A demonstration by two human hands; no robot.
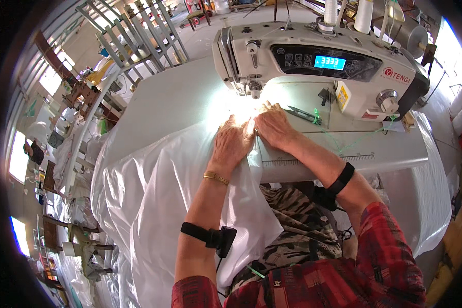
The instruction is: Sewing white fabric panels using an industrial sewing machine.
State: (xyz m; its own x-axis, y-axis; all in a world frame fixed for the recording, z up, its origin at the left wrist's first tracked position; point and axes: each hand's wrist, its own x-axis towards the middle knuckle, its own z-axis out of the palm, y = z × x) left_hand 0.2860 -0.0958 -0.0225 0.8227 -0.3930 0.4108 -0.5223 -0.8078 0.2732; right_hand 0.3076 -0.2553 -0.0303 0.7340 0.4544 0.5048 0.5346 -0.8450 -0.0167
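Observation:
A large sheet of shiny white fabric (159,174) spreads over the left of the table and hangs down over my lap. My left hand (231,141) is closed on this fabric just in front of the sewing machine's needle area, its fingers pointing toward the light. Beside it, my right hand (274,126) is closed at the fabric's right side, fingers bent. The two hands nearly meet. Above them stands a white sewing machine (251,56) with a lit blue display (329,62). Its bright lamp washes out the needle, the presser foot and my fingertips.
Dark thread snips (304,114) lie right of my right hand, near loose green thread (339,146). A ruler strip (318,159) runs along the table's front edge. White thread cones (363,18) stand behind the machine. A metal rack (133,41) stands at the far left.

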